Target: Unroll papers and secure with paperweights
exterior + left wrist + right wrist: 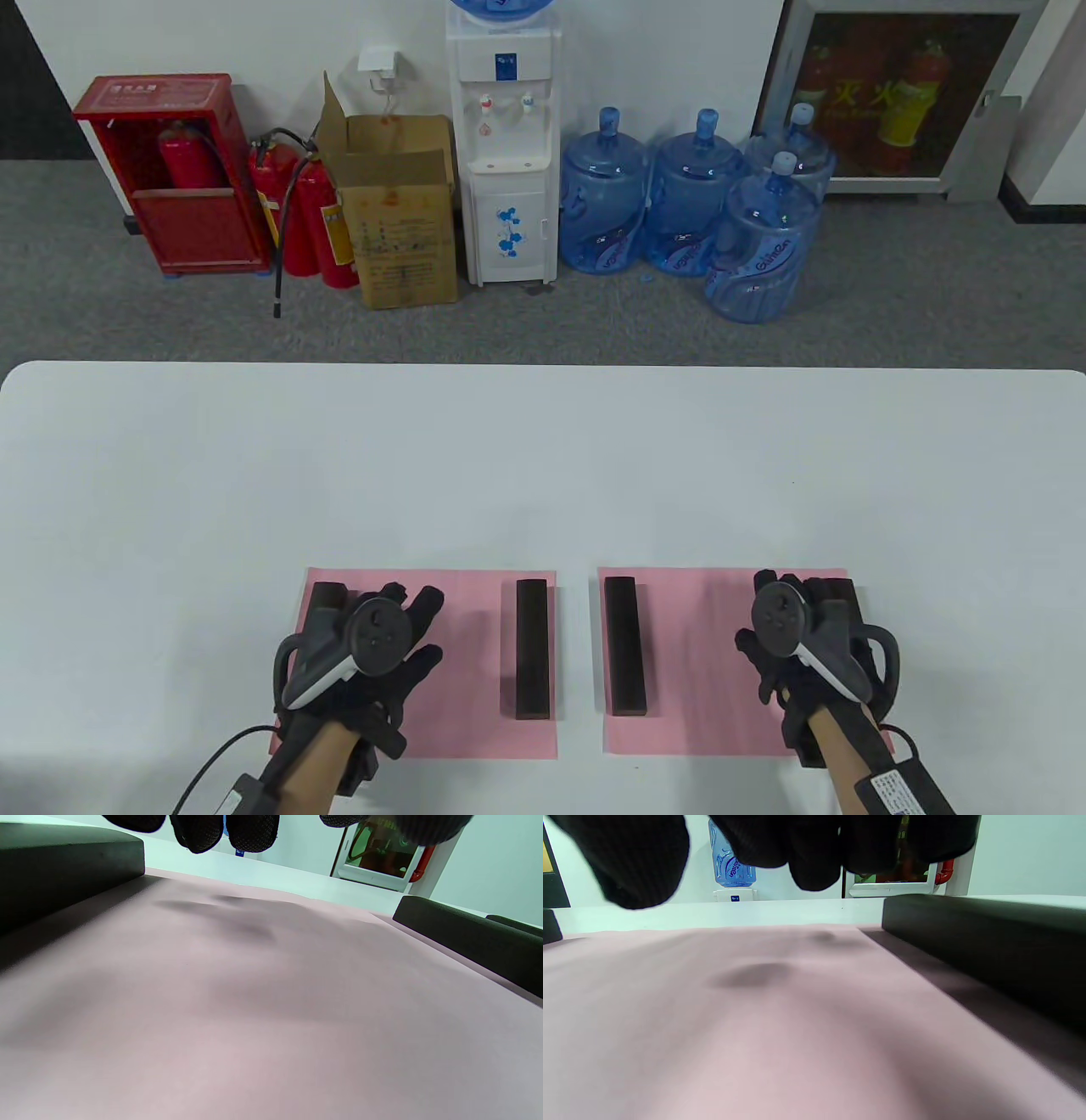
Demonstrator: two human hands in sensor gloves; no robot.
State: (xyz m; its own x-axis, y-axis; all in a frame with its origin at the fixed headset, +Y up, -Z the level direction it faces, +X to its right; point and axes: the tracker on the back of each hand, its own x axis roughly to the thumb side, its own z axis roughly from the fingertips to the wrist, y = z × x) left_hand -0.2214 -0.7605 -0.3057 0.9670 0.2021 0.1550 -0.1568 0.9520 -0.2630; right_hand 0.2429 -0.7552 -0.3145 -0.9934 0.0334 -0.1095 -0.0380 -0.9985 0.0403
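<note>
Two pink sheets [475, 662] [704, 662] are seen lying flat near the desk's [543, 458] front edge, each carrying dark paperweights. The outer paperweights [325, 598] [840, 594] are largely hidden beneath the left hand [373, 654] and right hand [806, 637]. The inner paperweights [533, 649] [624, 645] are fully shown. Both hands' fingers are spread, nothing gripped; actual contact cannot be told.

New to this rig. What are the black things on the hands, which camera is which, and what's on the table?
No robot: a person's gloved left hand and right hand, each with a tracker strapped on its back. The top picture looks down at the white table; the other two come from wrist cameras, with fingers hanging in from above. Two pink papers lie flat: the left paper and the right paper, each with dark bar paperweights, such as this one, at both ends. Neither hand visibly holds anything.
</note>
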